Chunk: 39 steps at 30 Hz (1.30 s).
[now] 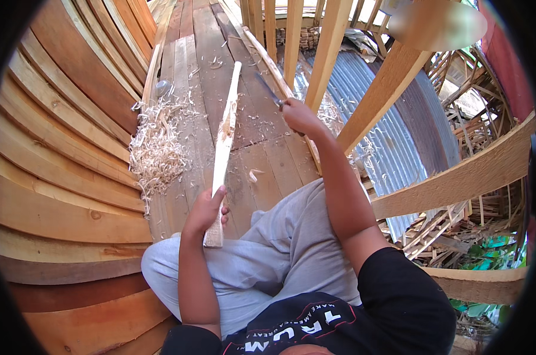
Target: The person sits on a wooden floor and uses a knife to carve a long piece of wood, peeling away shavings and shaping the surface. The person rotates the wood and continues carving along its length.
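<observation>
My left hand [206,212] is closed round the thick lower end of a long pale wooden stick [223,142], which slants up and away from my lap. Its far part is thinner, with a rough brownish patch midway. Off to the right, my right hand [301,117] grips a knife [268,89] whose dark blade points up and to the left. The handle is mostly hidden in my fist. Blade and stick are apart, with floor showing between them.
Curly wood shavings [158,145] are heaped at left on the plank floor [268,160]. A plank wall [60,148] curves along the left. Wooden railing posts [327,47] stand at right, with corrugated metal sheets [368,118] beyond. A small round object [163,87] sits by the shavings.
</observation>
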Tool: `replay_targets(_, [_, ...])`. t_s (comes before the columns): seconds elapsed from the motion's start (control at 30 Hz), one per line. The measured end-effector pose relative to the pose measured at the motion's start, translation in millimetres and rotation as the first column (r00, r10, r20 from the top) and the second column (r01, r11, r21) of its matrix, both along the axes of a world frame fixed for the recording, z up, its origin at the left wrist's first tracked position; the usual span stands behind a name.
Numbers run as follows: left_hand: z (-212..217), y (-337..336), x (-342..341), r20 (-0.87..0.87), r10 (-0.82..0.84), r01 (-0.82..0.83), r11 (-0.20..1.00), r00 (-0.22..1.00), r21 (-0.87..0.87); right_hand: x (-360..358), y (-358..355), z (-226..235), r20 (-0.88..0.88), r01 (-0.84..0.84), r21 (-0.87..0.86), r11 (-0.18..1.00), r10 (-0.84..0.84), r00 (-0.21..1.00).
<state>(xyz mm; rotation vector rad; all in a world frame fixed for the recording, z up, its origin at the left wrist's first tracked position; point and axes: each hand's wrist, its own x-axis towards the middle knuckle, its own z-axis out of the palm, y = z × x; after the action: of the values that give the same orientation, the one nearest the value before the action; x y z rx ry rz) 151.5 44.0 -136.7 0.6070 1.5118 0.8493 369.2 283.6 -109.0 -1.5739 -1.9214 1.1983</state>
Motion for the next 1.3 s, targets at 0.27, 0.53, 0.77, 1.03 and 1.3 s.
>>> replay_targets(0.27, [6,1,2,0.012,-0.014,0.014,1.0,1.0,-0.004,-42,15,-146,0.653,-0.427,0.122,0.896,0.251,0.714])
replay_targets(0.53, [9,0,3,0.02,0.0,0.0,1.0,1.0,-0.025,-75,-37,-159,0.42,-0.86,-0.016,0.511,0.784,0.458])
replay_targets(0.77, [7,0,1,0.002,0.003,-0.003,1.0,1.0,-0.028,-71,-17,-156,0.459,-0.76,-0.063,0.647,0.695,0.554])
replay_targets(1.03, [5,0,0,0.001,-0.019,0.019,1.0,1.0,-0.011,-19,11,-82,0.657,-0.395,-0.333,0.856,0.511,0.554])
replay_targets(1.3, [2,-1,-1,0.032,-0.015,0.015,1.0,0.999,-0.011,-45,-26,17,-0.5,-0.59,0.038,0.806,0.527,0.687])
